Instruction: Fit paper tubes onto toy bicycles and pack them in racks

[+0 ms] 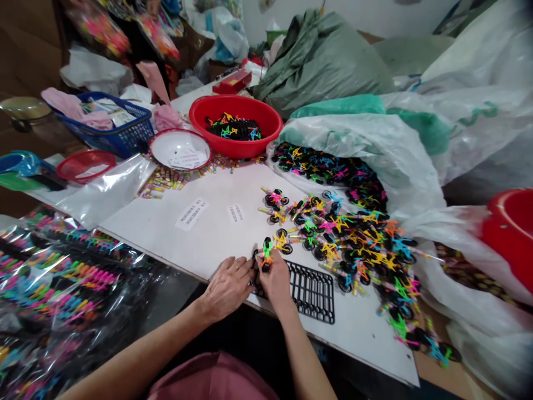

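Observation:
My right hand (278,280) pinches a small toy bicycle (267,248), green and orange with black wheels, over the left end of a black plastic rack (312,291). The slotted rack lies at the table's front edge, partly hidden under that hand. Beside it, my left hand (230,286) lies flat with fingers stretched out, its fingertips at the rack's left end. A yellow toy bicycle (283,242) lies just past the right hand. To the right spreads a loose pile of colourful toy bicycles (333,239), several with small printed tubes attached.
Printed paper slips (190,214) lie on the white table (145,228). Small tubes (166,180) lie near a white bowl (180,149). Behind are a red basin (235,147) and a blue basket (125,133). An open plastic sack (358,125) spills bicycles; bagged toys (54,278) lie left.

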